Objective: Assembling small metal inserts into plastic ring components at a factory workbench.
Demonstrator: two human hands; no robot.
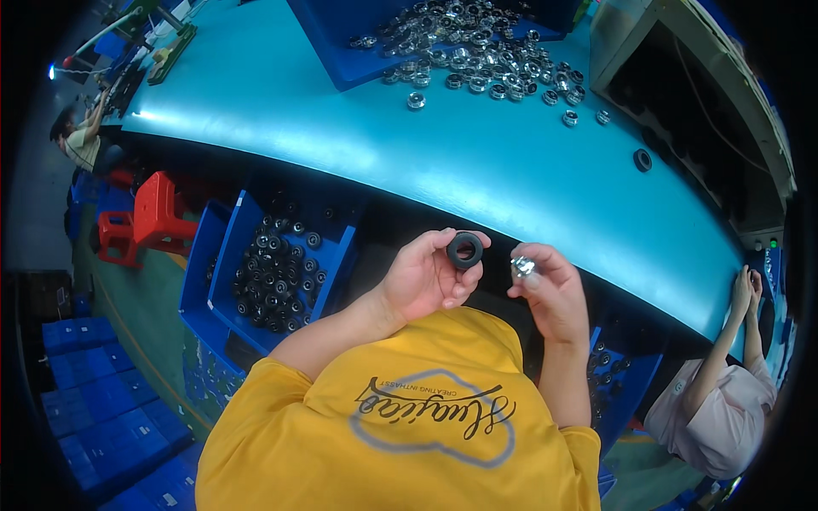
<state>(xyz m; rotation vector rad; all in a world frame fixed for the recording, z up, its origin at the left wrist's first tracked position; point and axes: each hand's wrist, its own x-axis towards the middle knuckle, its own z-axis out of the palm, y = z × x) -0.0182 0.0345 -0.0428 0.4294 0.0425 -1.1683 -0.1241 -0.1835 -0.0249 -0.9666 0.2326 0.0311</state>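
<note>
In front of my chest, my left hand (434, 271) grips a black rubber ring (464, 250) between thumb and fingers, its round opening facing up. A short gap to the right, my right hand (554, 288) pinches a small shiny metal hub (522, 266) with thumb and fingertips. Ring and hub are apart. Beyond my hands, many similar metal hubs (511, 81) lie loose at the far side of the blue-green table (358, 145), some spilling from a tipped blue bin (328, 47).
A blue crate (223, 277) with black wheel-like parts (277, 268) sits below the table's left edge; another crate (635, 383) is at my right. One black ring (642, 160) lies on the table near a machine housing (724, 77). Red stools (160, 209) and two people are farther off.
</note>
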